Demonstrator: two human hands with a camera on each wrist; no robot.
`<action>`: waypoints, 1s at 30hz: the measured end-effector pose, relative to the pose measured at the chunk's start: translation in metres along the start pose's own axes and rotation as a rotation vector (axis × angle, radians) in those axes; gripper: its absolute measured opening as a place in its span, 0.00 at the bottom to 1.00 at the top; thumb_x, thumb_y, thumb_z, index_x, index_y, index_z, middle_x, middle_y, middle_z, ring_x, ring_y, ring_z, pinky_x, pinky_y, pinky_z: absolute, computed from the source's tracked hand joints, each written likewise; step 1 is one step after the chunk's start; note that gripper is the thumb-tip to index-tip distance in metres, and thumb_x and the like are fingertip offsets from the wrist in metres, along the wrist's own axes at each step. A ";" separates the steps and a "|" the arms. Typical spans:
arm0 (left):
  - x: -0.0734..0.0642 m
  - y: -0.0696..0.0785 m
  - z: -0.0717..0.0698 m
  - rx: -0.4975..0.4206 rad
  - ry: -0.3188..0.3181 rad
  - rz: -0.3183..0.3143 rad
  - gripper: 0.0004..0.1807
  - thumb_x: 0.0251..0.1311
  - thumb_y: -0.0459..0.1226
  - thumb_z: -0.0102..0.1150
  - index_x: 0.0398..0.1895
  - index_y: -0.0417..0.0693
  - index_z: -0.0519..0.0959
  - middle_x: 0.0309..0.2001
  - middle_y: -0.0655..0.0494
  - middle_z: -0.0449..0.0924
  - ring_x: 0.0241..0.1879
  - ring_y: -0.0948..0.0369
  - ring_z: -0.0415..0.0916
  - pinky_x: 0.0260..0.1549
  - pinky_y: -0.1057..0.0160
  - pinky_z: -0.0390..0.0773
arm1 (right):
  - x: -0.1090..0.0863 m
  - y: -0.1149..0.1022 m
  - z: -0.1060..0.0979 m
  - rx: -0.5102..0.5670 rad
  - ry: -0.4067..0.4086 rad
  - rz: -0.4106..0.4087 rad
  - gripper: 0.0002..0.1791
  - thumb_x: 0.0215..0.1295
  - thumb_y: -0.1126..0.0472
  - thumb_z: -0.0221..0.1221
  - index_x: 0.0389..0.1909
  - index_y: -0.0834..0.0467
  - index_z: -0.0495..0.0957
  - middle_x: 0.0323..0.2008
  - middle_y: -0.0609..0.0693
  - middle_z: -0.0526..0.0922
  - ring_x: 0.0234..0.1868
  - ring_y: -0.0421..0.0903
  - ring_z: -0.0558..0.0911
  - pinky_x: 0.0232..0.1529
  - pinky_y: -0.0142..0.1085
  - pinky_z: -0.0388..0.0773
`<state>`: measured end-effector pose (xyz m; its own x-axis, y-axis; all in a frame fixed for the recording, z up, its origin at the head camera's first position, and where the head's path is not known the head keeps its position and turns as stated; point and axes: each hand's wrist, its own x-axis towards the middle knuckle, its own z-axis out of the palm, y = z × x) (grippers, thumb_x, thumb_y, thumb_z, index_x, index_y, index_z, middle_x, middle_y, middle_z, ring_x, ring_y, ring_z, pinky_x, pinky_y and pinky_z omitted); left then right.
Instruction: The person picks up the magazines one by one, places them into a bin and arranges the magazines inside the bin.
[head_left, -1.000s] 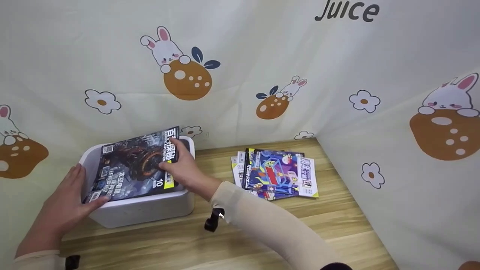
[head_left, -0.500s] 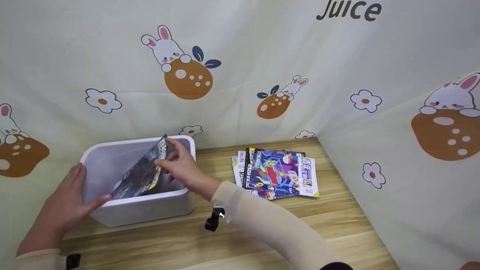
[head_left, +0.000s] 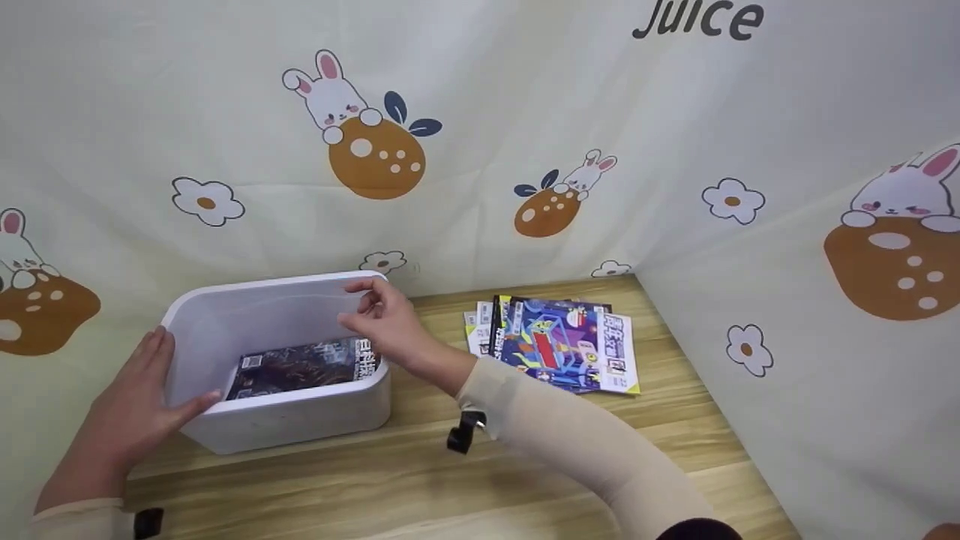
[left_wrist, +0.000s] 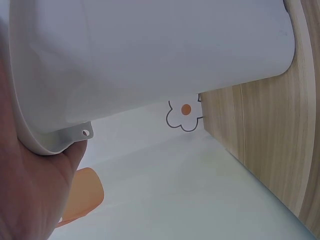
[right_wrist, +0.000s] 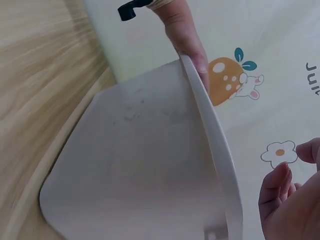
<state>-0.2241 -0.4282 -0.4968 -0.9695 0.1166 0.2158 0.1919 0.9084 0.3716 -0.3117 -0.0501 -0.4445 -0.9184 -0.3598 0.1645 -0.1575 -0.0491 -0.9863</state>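
A white plastic bin [head_left: 300, 422] stands at the left of the wooden table. Inside it lies a dark-covered magazine [head_left: 300, 366], low down and partly hidden by the front wall. My left hand [head_left: 124, 416] holds the bin's left end, with the thumb on the front rim and the fingers at the left rim. The left wrist view shows that hand [left_wrist: 42, 185] against the bin's rim. Over the bin's right end is my right hand [head_left: 397, 330], its fingers loosely bent and nothing between them. The right wrist view also shows this hand [right_wrist: 295, 205] apart from the rim.
Several colourful magazines [head_left: 555, 345] lie in an overlapping stack on the table [head_left: 465, 472], right of the bin. A pale curtain [head_left: 480, 112] printed with rabbits and flowers hangs behind and along the right side. Small black devices [head_left: 465, 433] sit at both wrists.
The dark magazine has gone from lying across the bin's top, through tilted in my right hand, to lying inside. My right hand has let go and shifted slightly right; the left stays put.
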 end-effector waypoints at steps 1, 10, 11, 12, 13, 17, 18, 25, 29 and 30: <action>0.000 0.000 0.000 0.003 0.000 -0.003 0.66 0.69 0.60 0.69 0.87 0.26 0.41 0.86 0.23 0.37 0.87 0.31 0.33 0.80 0.23 0.40 | -0.002 0.000 -0.008 -0.010 -0.012 -0.009 0.23 0.69 0.69 0.72 0.62 0.58 0.81 0.38 0.45 0.73 0.28 0.37 0.73 0.19 0.28 0.71; 0.001 0.001 -0.002 0.001 -0.003 -0.016 0.67 0.69 0.62 0.68 0.88 0.27 0.41 0.87 0.24 0.37 0.87 0.31 0.33 0.76 0.18 0.43 | -0.026 0.014 -0.100 -0.321 -0.062 -0.094 0.22 0.72 0.64 0.71 0.64 0.59 0.80 0.45 0.56 0.79 0.38 0.41 0.78 0.38 0.32 0.78; 0.001 0.002 -0.002 0.000 -0.006 -0.016 0.67 0.69 0.62 0.68 0.88 0.27 0.41 0.87 0.24 0.37 0.87 0.31 0.33 0.76 0.18 0.43 | -0.030 0.017 -0.111 -0.347 -0.057 -0.090 0.22 0.72 0.63 0.70 0.65 0.58 0.80 0.45 0.55 0.79 0.39 0.41 0.78 0.39 0.32 0.78; 0.001 0.002 -0.002 0.001 -0.010 -0.019 0.67 0.70 0.62 0.68 0.88 0.27 0.41 0.87 0.24 0.37 0.87 0.31 0.33 0.75 0.18 0.44 | -0.034 0.021 -0.123 -0.369 -0.052 -0.085 0.22 0.72 0.63 0.70 0.65 0.57 0.80 0.45 0.55 0.79 0.40 0.42 0.78 0.39 0.33 0.78; 0.002 0.002 -0.002 0.002 -0.014 -0.023 0.67 0.70 0.63 0.67 0.88 0.28 0.40 0.87 0.24 0.36 0.87 0.31 0.33 0.75 0.17 0.44 | -0.038 0.025 -0.134 -0.387 -0.048 -0.079 0.22 0.73 0.63 0.70 0.65 0.57 0.79 0.45 0.56 0.79 0.40 0.43 0.78 0.39 0.33 0.78; 0.002 0.003 -0.003 0.006 -0.026 -0.035 0.67 0.70 0.64 0.67 0.88 0.27 0.40 0.87 0.24 0.36 0.87 0.30 0.32 0.75 0.17 0.44 | -0.051 0.042 -0.177 -0.444 -0.024 -0.084 0.20 0.74 0.63 0.70 0.63 0.58 0.79 0.45 0.62 0.79 0.40 0.45 0.79 0.39 0.35 0.78; 0.001 0.003 -0.003 0.007 -0.026 -0.034 0.67 0.70 0.64 0.66 0.87 0.27 0.40 0.87 0.24 0.36 0.87 0.30 0.32 0.75 0.17 0.44 | -0.055 0.047 -0.188 -0.462 -0.016 -0.079 0.20 0.74 0.63 0.70 0.63 0.58 0.79 0.45 0.62 0.79 0.40 0.46 0.79 0.39 0.35 0.78; 0.000 0.002 -0.001 0.001 0.000 -0.011 0.66 0.70 0.62 0.68 0.87 0.26 0.42 0.87 0.24 0.38 0.87 0.31 0.34 0.77 0.20 0.44 | -0.079 0.074 -0.256 -0.575 0.081 0.012 0.21 0.74 0.60 0.72 0.64 0.56 0.80 0.47 0.52 0.79 0.42 0.47 0.80 0.39 0.36 0.82; 0.000 0.001 0.000 0.007 0.003 -0.020 0.67 0.69 0.62 0.68 0.87 0.27 0.42 0.87 0.25 0.37 0.87 0.31 0.34 0.76 0.19 0.45 | -0.089 0.088 -0.288 -0.652 0.139 0.002 0.22 0.73 0.62 0.73 0.63 0.59 0.79 0.46 0.53 0.79 0.41 0.48 0.80 0.37 0.36 0.81; 0.000 0.001 0.000 0.009 0.002 -0.025 0.67 0.69 0.63 0.68 0.88 0.27 0.42 0.87 0.25 0.37 0.87 0.31 0.34 0.76 0.19 0.45 | -0.091 0.092 -0.295 -0.668 0.150 -0.005 0.23 0.72 0.63 0.73 0.63 0.61 0.79 0.46 0.55 0.78 0.41 0.49 0.80 0.37 0.36 0.81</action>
<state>-0.2241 -0.4272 -0.4964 -0.9737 0.0927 0.2080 0.1659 0.9145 0.3690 -0.3496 0.2531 -0.5467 -0.9498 -0.2260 0.2164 -0.3079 0.5526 -0.7745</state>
